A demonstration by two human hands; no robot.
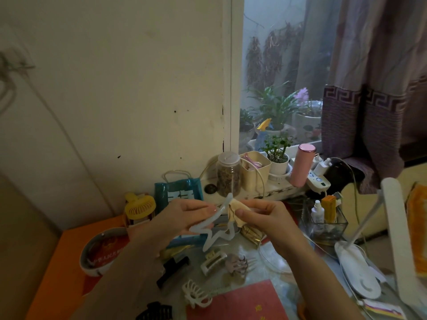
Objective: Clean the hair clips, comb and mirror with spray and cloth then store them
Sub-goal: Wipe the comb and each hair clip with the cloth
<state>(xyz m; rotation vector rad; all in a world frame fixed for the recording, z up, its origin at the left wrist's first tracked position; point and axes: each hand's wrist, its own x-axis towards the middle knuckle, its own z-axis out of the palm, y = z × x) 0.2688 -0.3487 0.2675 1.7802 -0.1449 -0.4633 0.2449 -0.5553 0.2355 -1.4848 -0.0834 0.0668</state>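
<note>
My left hand holds a white star-shaped hair clip up over the table. My right hand pinches a small pale yellow cloth and presses it against the clip's upper arm. On the table below lie several more clips: a black one, a white rectangular one, a mauve claw clip, a white claw clip and a black claw clip. I cannot make out the comb, mirror or spray.
A round bowl-like dish sits at the left on an orange surface. A yellow hand fan and blue bag stand behind. A glass organiser with bottles and a white desk lamp are at the right. A red sheet lies in front.
</note>
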